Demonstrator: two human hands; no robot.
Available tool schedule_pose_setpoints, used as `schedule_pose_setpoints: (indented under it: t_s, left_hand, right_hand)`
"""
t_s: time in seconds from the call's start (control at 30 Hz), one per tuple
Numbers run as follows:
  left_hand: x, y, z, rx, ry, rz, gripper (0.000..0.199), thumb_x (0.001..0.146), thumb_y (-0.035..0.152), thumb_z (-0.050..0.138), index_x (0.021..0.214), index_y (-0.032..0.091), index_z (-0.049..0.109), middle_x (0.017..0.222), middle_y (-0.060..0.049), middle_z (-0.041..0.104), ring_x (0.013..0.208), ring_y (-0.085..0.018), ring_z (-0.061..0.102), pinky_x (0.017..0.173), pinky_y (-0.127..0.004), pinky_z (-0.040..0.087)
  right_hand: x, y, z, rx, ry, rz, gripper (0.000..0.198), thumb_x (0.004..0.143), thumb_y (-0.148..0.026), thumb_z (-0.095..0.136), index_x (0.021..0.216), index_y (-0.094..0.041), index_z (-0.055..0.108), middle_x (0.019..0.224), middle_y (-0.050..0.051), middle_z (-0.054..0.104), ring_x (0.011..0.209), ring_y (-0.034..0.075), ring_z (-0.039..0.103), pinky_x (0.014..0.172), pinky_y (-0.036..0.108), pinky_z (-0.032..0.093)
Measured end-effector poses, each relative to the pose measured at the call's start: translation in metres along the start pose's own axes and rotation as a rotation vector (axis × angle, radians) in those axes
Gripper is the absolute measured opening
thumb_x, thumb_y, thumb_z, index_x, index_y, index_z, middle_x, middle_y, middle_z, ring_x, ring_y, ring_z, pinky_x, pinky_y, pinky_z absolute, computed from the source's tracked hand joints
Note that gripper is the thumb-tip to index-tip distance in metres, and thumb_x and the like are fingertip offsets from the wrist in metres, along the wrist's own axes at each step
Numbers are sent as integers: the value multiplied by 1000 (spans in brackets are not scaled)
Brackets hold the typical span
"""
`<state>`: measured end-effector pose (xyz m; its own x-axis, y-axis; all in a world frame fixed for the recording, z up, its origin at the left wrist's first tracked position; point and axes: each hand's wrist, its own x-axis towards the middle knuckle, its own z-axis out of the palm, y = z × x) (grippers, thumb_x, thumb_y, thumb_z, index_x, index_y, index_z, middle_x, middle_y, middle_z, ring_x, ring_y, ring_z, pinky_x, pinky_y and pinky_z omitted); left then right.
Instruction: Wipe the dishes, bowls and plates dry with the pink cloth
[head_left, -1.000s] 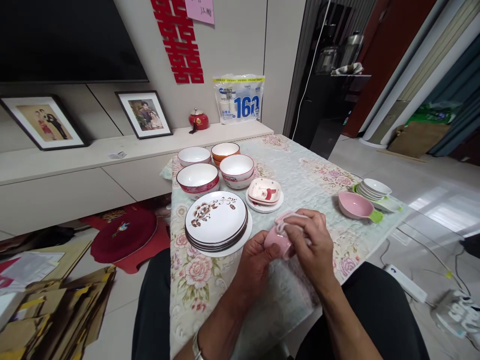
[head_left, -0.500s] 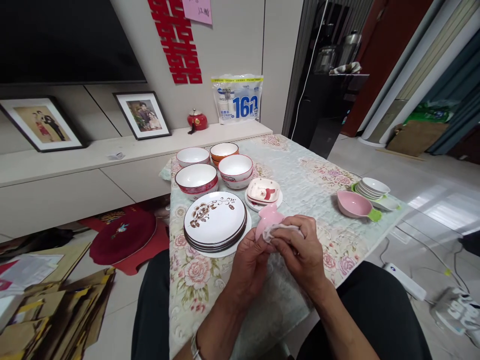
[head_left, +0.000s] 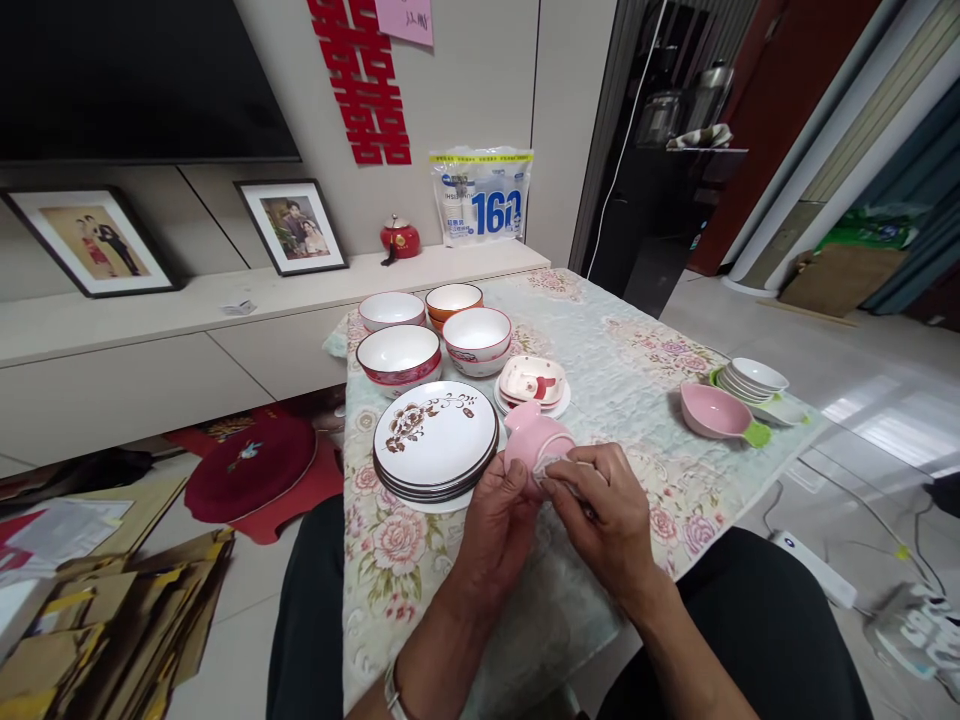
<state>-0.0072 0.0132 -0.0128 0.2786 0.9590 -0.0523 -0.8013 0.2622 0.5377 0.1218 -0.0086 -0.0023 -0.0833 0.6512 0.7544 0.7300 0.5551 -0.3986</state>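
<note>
A small pink bowl [head_left: 529,440] is held over the near part of the table, its round foot ring turned towards me. My left hand [head_left: 501,515] grips it from the left, thumb on its outside. Bunched in the fingers of my right hand [head_left: 606,505] is a whitish cloth [head_left: 553,466], pressed against the bowl's underside. Much of the cloth is hidden by the fingers. Just left of the hands stands a stack of white plates [head_left: 435,435] with a brown flower pattern. Behind the bowl lie small dishes [head_left: 532,380] with a red figure, on round plates.
Several larger bowls [head_left: 397,350] stand at the table's back left. At the right edge sit a pink leaf-handled bowl [head_left: 714,410] and a stack of small white bowls [head_left: 759,374]. A floral cloth [head_left: 397,545] covers the table. A red stool [head_left: 251,470] is at the left.
The pink bowl has been turned so its foot ring shows more. My right hand has the cloth gathered smaller against the base. The camera view has shifted slightly.
</note>
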Motion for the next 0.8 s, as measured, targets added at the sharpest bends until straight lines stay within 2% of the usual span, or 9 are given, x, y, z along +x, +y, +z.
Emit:
schedule_pose_setpoints:
  t_s: [0.1,0.2,0.27,0.37,0.43,0.5,0.63,0.7,0.8]
  left_hand:
    - [1,-1,2,-5,9,2,29,79,26,81,105,17,72,104,-6,76,99,-20,68,94,-33,50]
    - [3,-2,3,-24,39,-2,34,76,25,85,106,16,71,109,-7,76,103,-21,68,95,-33,50]
    - [3,-1,2,-39,47,-2,30,77,24,84,103,17,70,104,-5,76,98,-18,68,90,-30,52]
    - [0,0,2,-51,41,-25,20,79,22,82,95,17,70,86,-1,73,79,-12,66,78,-24,52]
    - [-3,-1,3,-46,18,-56,20,79,23,82,95,16,70,85,-1,73,76,-11,65,78,-23,51]
    - [-4,-2,3,-26,-9,-69,24,79,25,82,99,15,71,93,-5,75,82,-13,67,81,-25,52]
    - [-1,-3,3,-4,-8,-22,31,79,27,81,106,16,71,110,-8,75,102,-21,68,94,-32,50]
    - [1,-3,2,-9,12,4,32,79,27,81,108,18,71,114,-8,75,106,-23,67,97,-35,49]
    - [1,-2,1,-4,34,-4,29,78,27,82,103,18,71,102,-5,75,96,-20,68,92,-33,49]
  right_hand:
    - [1,12,-3,-87,75,59,9,93,-14,65,98,-21,68,89,6,61,87,22,57,76,38,47]
    - [-1,13,-1,-153,108,120,5,93,-16,66,95,-20,68,86,6,61,84,22,56,75,39,46]
    - [-2,4,2,-117,61,127,6,94,-15,64,94,-20,67,85,6,61,83,22,55,74,38,46]
    - [0,-12,4,-25,1,80,10,95,-13,61,97,-21,67,89,6,62,86,22,56,74,37,47]
    - [2,-15,3,-16,10,23,12,95,-12,62,101,-21,67,93,7,63,89,22,56,76,38,47]
    - [5,-10,2,-46,49,3,12,95,-13,63,101,-21,68,94,7,64,90,23,57,77,39,47]
    - [7,5,0,-170,117,95,6,94,-15,64,95,-20,66,87,6,64,85,23,56,76,40,45]
    - [6,3,-1,-176,67,134,6,95,-15,62,92,-20,65,83,5,64,83,23,55,75,39,43]
    - [7,-9,-3,-52,-43,144,10,95,-13,60,89,-20,64,80,4,63,80,22,53,72,37,43]
